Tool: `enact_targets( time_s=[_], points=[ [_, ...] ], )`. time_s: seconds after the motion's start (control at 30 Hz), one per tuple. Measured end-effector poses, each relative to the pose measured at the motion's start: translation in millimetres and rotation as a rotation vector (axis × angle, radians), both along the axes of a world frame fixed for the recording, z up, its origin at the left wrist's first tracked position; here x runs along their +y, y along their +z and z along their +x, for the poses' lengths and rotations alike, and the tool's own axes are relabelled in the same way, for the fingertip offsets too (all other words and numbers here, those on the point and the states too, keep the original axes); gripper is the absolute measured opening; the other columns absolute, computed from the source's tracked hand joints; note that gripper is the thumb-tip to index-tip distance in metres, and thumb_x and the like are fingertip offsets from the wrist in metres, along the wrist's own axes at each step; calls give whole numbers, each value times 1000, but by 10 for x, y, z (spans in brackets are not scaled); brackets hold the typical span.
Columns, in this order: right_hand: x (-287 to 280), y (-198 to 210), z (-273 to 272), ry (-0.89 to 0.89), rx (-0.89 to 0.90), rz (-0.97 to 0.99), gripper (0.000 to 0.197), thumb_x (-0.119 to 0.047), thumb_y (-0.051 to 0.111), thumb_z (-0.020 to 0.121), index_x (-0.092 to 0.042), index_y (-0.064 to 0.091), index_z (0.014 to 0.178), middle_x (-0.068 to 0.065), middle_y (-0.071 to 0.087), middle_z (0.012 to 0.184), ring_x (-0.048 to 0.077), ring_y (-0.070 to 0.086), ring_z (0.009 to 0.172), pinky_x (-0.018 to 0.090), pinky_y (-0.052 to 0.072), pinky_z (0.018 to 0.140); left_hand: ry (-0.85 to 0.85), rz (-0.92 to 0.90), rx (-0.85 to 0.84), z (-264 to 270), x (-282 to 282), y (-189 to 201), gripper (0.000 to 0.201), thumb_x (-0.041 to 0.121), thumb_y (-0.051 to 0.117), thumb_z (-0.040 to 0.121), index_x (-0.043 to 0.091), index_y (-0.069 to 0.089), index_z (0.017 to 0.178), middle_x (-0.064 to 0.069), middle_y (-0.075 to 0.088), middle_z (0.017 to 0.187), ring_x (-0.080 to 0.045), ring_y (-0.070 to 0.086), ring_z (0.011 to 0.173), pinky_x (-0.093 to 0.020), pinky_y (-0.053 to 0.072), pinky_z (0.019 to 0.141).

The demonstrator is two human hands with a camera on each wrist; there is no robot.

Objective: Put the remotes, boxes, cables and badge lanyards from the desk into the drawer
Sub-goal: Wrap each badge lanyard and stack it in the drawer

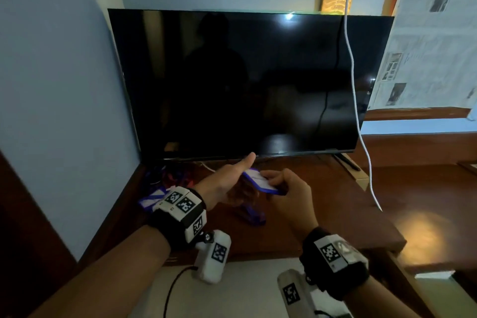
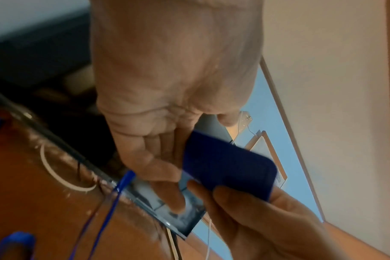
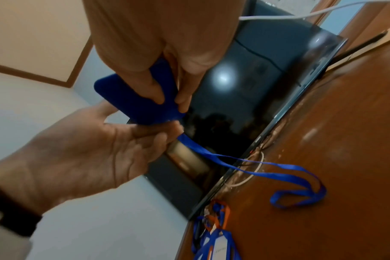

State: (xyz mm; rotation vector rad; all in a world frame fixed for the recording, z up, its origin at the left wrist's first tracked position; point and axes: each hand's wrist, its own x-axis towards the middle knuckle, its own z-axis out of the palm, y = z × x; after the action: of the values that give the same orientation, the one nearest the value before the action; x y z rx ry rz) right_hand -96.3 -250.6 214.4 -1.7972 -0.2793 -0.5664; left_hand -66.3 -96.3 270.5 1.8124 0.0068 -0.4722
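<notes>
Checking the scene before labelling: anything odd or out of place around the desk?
Yes: a white cable hangs loose down across the TV screen instead of lying on the desk. The held badge has its blue strap trailing in a loop on the desk.

Head view looks down; wrist views close, sharing the badge (image 1: 260, 180).

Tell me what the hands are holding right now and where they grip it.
Both hold one blue badge holder: the right hand pinches one end, the left hand the strap end. Its lanyard trails onto the desk.
</notes>
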Motion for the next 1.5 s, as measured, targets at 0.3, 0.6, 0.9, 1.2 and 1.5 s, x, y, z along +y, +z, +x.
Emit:
enact_targets(
  time_s=[0.3,0.6,0.9,1.2,1.5],
  points=[
    [28,-382,-87,213,123,131,26,23,49,75,2,61,83,3,67,115,18,65,105,30,57,72,200,-197,-107,-224,128,-531,28,-2,61,86,6,61,112,-18,69,100,-32,67,87,-43,55,79],
    [146,-284,-186,410,529,343,45,-45,51,84,-23,53,123,2,66,113,23,68,91,42,57,76,-220,-191,-66,-475,209,-659,44,4,66,84,19,53,123,-12,66,109,-26,66,94,-36,54,75],
    [328,-520,-217,500,657,349,31,-25,65,86,-12,59,114,10,67,95,32,58,78,32,51,61,306,-410,-229,-357,205,-834,35,5,62,88,30,55,111,-7,67,105,-24,67,94,-37,58,76],
    [127,-399,-31,530,700,18,16,-15,57,93,-8,63,106,3,68,85,13,62,68,21,49,61,376,-450,-113,-100,547,-841,54,-2,70,76,14,49,123,-12,61,110,-27,64,99,-38,53,83],
    [-39,-421,-80,618,757,-161,10,-11,63,89,-7,64,80,-1,69,77,4,67,65,15,49,57,-434,330,-26,-175,780,-777,18,20,71,83,17,69,101,3,72,102,-7,67,96,-31,53,93]
  ],
)
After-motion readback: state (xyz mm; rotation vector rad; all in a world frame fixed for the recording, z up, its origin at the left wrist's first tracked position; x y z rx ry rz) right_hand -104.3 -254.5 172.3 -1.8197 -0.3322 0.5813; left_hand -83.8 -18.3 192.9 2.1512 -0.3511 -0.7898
